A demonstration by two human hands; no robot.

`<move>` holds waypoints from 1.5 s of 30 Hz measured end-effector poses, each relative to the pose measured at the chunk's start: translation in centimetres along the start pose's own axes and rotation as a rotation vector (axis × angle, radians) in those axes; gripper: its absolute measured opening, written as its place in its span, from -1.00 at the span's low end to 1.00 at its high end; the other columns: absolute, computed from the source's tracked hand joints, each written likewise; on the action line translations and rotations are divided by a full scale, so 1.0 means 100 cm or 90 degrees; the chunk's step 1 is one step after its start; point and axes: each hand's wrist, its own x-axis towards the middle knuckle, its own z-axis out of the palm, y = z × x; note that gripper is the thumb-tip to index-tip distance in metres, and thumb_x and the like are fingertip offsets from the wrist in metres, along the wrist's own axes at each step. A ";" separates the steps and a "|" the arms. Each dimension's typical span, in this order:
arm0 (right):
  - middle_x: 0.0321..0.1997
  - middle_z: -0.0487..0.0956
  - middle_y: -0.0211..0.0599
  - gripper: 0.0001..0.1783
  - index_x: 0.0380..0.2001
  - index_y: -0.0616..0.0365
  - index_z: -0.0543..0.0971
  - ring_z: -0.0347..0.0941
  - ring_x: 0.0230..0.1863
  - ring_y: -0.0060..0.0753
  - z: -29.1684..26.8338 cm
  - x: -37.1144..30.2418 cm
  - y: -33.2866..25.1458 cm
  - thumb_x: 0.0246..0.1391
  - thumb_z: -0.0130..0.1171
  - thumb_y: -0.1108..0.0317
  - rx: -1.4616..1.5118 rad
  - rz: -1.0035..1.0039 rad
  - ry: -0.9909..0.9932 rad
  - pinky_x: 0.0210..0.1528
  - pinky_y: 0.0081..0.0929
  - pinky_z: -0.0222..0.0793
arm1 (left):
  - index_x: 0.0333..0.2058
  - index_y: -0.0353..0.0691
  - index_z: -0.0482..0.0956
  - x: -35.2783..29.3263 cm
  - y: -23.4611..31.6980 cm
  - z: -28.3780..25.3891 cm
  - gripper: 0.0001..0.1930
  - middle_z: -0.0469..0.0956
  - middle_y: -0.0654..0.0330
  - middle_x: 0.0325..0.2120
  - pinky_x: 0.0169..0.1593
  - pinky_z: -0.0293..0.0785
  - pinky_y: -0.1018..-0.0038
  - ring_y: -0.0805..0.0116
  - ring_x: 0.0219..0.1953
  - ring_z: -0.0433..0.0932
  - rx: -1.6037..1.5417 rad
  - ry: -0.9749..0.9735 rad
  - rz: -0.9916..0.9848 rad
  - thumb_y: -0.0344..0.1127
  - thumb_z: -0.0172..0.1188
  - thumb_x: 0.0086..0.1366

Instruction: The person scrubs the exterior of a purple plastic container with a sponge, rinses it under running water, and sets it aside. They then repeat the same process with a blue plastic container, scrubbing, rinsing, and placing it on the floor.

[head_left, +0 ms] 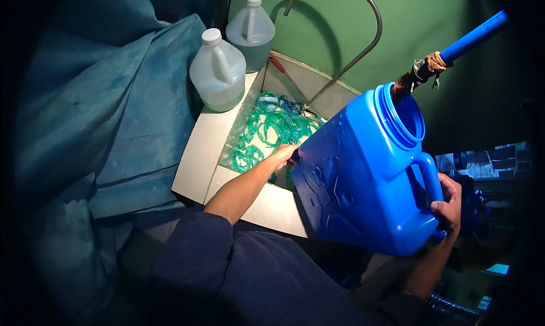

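A large blue plastic jug [363, 161] hangs tilted between my two hands, its uncapped, threaded mouth up toward the right. My left hand [285, 154] grips its lower left end; the fingertips pass out of sight behind it. At the jug's moulded handle, on the right, my right hand [448, 201] is closed around the grip. A rusty pipe end, wrapped in cloth and joined to a blue pipe [474, 36], reaches the jug's mouth. Whether liquid runs from it, I cannot tell. Beyond my left hand, coiled translucent green strips [275, 127] lie in a tiled basin [227, 147].
Two translucent jugs with white caps, a nearer one [218, 73] and a farther one [251, 33], stand on the basin's ledge. A curved metal pipe [377, 28] arches over the basin. A red-handled tool [277, 63] leans in its corner. Blue sheeting [125, 127] drapes at left.
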 end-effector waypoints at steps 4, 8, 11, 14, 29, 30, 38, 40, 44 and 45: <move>-0.02 0.61 -0.15 -0.26 0.13 0.39 0.51 0.54 -0.01 -0.36 0.002 0.006 -0.022 -0.11 0.43 0.19 -0.025 -0.015 -0.014 0.14 -0.42 0.40 | -0.31 -0.17 0.64 0.015 -0.014 -0.007 -0.72 0.65 0.20 -0.48 -0.49 0.57 0.37 0.33 -0.54 0.62 0.029 -0.073 -0.014 -0.12 0.08 0.41; -0.07 0.63 -0.20 -0.34 0.14 0.35 0.53 0.54 -0.07 -0.46 0.016 0.018 -0.058 -0.07 0.40 0.35 -0.101 0.040 -0.025 0.09 -0.44 0.43 | -0.20 -0.17 0.61 0.011 -0.010 0.001 -0.71 0.65 0.20 -0.37 -0.31 0.64 0.30 0.34 -0.35 0.65 0.207 -0.108 -0.098 -0.10 0.03 0.42; -0.07 0.63 -0.20 -0.35 0.15 0.36 0.52 0.53 -0.08 -0.48 0.028 0.020 -0.073 -0.04 0.39 0.36 -0.075 0.086 -0.047 0.07 -0.48 0.43 | 0.17 -0.15 0.54 -0.022 0.042 0.036 -0.53 0.60 0.13 0.07 0.13 0.48 0.27 0.29 0.09 0.55 0.116 -0.082 0.102 -0.03 -0.08 0.48; 0.00 0.61 -0.22 -0.37 0.20 0.32 0.50 0.50 -0.01 -0.46 0.009 0.009 -0.053 0.08 0.31 0.27 -0.024 0.105 -0.049 0.14 -0.47 0.38 | 0.27 -0.27 0.39 -0.054 0.157 0.089 -0.34 0.47 0.10 0.21 0.25 0.37 0.40 0.34 0.15 0.51 -0.042 -0.467 0.314 0.19 -0.21 0.52; 0.16 0.51 -0.15 -0.28 0.31 0.18 0.39 0.40 0.23 -0.16 0.240 -0.117 0.252 0.37 -0.13 -0.18 0.960 0.221 0.417 0.33 -0.18 0.29 | 0.31 -0.38 0.26 -0.125 0.278 0.093 -0.24 0.40 -0.04 0.24 0.37 0.27 0.21 0.11 0.26 0.41 0.108 -0.434 0.400 -0.11 0.13 0.17; 0.16 0.51 -0.15 -0.28 0.31 0.18 0.38 0.41 0.22 -0.17 0.226 -0.135 0.249 0.37 -0.14 -0.18 0.997 0.222 0.405 0.32 -0.18 0.30 | 0.33 -0.39 0.22 -0.136 0.274 0.095 -0.20 0.36 -0.07 0.27 0.41 0.18 0.19 0.11 0.32 0.34 0.165 -0.400 0.494 -0.05 0.13 0.18; 0.17 0.52 -0.17 -0.29 0.31 0.14 0.38 0.44 0.18 -0.20 0.203 -0.111 0.196 0.38 -0.17 -0.19 0.887 0.155 0.467 0.30 -0.17 0.34 | 0.28 -0.38 0.32 -0.146 0.287 0.167 -0.29 0.42 0.04 0.21 0.40 0.17 0.24 0.15 0.28 0.36 0.180 -0.349 0.440 -0.22 0.02 0.11; 0.18 0.52 -0.18 -0.29 0.31 0.14 0.38 0.45 0.17 -0.21 0.239 -0.088 0.209 0.38 -0.18 -0.20 1.012 0.119 0.519 0.29 -0.17 0.35 | 0.27 -0.37 0.33 -0.118 0.311 0.131 -0.29 0.42 0.04 0.21 0.40 0.18 0.23 0.13 0.27 0.38 0.143 -0.473 0.398 -0.24 0.01 0.10; 0.09 0.57 -0.26 -0.39 0.17 0.08 0.49 0.50 0.07 -0.31 0.231 -0.132 0.228 0.35 -0.08 -0.18 0.887 0.221 0.645 0.19 -0.23 0.43 | 0.30 -0.36 0.31 -0.066 0.276 0.049 -0.30 0.40 0.01 0.24 0.42 0.16 0.21 0.10 0.29 0.36 0.144 -0.355 0.446 -0.33 -0.02 0.12; 0.07 0.56 -0.33 -0.38 0.15 0.08 0.49 0.46 0.08 -0.37 0.218 -0.148 0.222 0.22 0.19 -0.14 0.857 0.156 0.636 0.19 -0.30 0.40 | 0.29 -0.36 0.32 -0.054 0.262 0.036 -0.34 0.39 0.02 0.24 0.40 0.21 0.22 0.12 0.28 0.37 0.123 -0.334 0.399 -0.36 -0.02 0.15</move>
